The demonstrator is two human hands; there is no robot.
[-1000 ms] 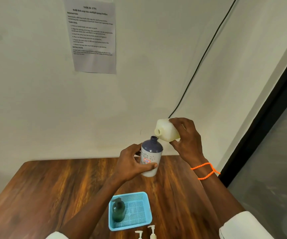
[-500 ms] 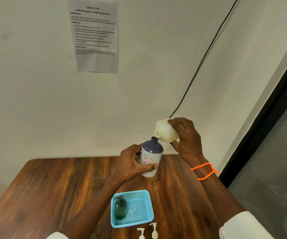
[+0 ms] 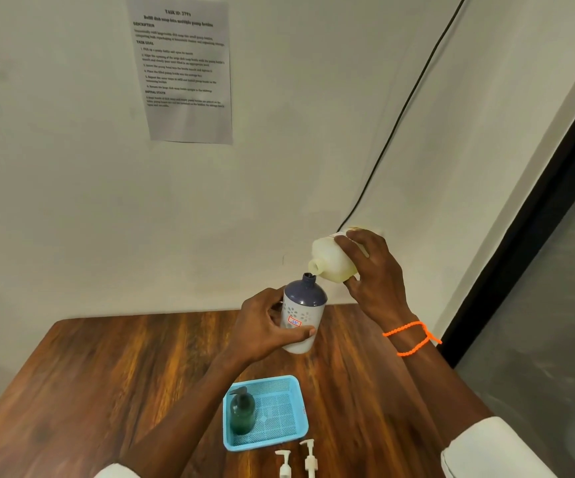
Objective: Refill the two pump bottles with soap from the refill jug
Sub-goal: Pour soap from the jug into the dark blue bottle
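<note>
- Sitting in the near-left corner of the blue mesh basket [image 3: 293, 391]: a dark green pump bottle [image 3: 242, 414], upright, dark liquid filling most of it; basket otherwise holding nothing visible; resting on the wooden table [image 3: 106, 374]
- Lying on the table just in front of the basket: two white pump heads [image 3: 298, 460], side by side, apart from any bottle
- Being held above the far part of the table: a white pump bottle with a blue-grey shoulder [image 3: 302, 313], mouth uncapped; fill level hidden by the opaque wall
- Being held above and right of that bottle: the pale yellowish refill jug [image 3: 331, 263], translucent; soap level inside not readable
- Left hand [image 3: 265, 326] wrapping the white bottle's lower body, thumb across the front below a small red-edged label, fingers curled behind; clenched firmly
- Right hand [image 3: 375, 274] grasping the jug's body from the far side, fingers over the top, thumb under
- White bottle standing nearly upright, long axis vertical, neck pointing up, leaning slightly right
- Jug tilting, long axis running up-right to down-left, spout pointing down-left, just above the bottle's mouth; contact impossible to judge
</note>
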